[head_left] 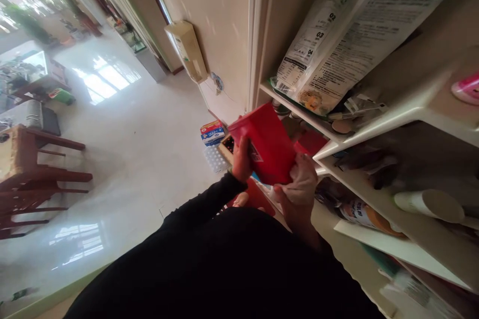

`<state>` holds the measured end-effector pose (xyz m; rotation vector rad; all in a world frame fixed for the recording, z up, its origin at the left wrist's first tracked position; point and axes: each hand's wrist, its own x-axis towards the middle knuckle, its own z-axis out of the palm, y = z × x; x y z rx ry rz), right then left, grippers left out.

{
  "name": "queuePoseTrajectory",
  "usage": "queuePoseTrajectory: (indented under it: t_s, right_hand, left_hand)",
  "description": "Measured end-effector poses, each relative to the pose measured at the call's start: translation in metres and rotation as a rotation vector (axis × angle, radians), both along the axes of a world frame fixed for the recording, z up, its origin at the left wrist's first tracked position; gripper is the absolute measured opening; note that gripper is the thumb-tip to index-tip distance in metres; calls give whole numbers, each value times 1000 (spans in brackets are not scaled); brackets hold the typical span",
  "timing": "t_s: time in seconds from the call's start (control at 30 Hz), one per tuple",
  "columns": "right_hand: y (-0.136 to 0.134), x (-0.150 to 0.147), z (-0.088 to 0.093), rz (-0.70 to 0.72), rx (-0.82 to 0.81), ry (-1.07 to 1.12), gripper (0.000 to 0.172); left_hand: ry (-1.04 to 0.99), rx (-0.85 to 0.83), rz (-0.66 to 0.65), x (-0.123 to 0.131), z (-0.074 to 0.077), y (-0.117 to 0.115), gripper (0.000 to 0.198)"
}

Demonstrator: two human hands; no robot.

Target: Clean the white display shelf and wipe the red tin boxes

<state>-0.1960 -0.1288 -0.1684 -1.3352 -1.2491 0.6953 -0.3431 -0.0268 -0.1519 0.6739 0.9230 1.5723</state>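
Note:
A red box [267, 134] with a small pale label is held in front of my body, tilted, beside the shelves. My left hand [242, 160] grips its left edge, the thumb lying on the near face. My right hand [300, 187] is closed on its lower right corner. Behind it, another red item [311, 143] shows partly in the shelf. Below my left hand lie a blue, white and red box [212, 132] and a blister-like pack of white rounds [216, 158] on the floor, along with a partly hidden wooden tray of dark pieces [227, 144].
White shelves [389, 129] stand close on my right, holding a large green and white bag [344, 55], a pale cup [428, 205] and a labelled jar [359, 212]. A cream wall unit [187, 50] hangs ahead. A wooden table [17, 152] and stools stand left.

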Motion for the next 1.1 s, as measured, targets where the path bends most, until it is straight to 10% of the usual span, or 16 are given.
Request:
queuePoseTrajectory:
  t_s: [0.13, 0.43, 0.8, 1.1]
  right_hand:
    - [11, -3, 24, 167, 10, 66, 96]
    - [74, -11, 121, 21, 69, 284, 41]
    - [35, -18, 6, 40, -143, 228, 48]
    - [36, -11, 4, 17, -98, 349, 78]
  left_hand:
    - [224, 77, 11, -15, 7, 13, 95]
    - [198, 121, -235, 5, 4, -10, 101]
    - [291, 143, -10, -24, 33, 22, 107]
    - [182, 207, -91, -13, 49, 18, 83]
